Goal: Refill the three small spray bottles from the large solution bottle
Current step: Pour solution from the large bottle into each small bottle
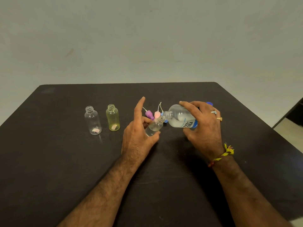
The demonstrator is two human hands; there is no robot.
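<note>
Now right hand (pixel 203 126) grips large bottle (pixel 180 117), left hand (pixel 139 133) grips small bottle (pixel 154 126)

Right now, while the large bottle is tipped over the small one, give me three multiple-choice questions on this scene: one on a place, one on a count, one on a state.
1. Where does the yellow-tinted small plastic bottle stand?
A. Right of the clear small plastic bottle
B. Behind the large bottle
C. At the table's near edge

2. How many small bottles stand uncapped on the dark table, unheld?
A. One
B. Two
C. Three

3. How is the large clear solution bottle with the blue label held?
A. Upright and capped
B. Lying on the table
C. Tipped, its open neck at the mouth of the small clear bottle

Answers: 1 A, it stands just right of the clear one. 2 B, only those two stand free; the left hand holds the third. 3 C, the right hand tilts it leftward, neck to neck.
</note>
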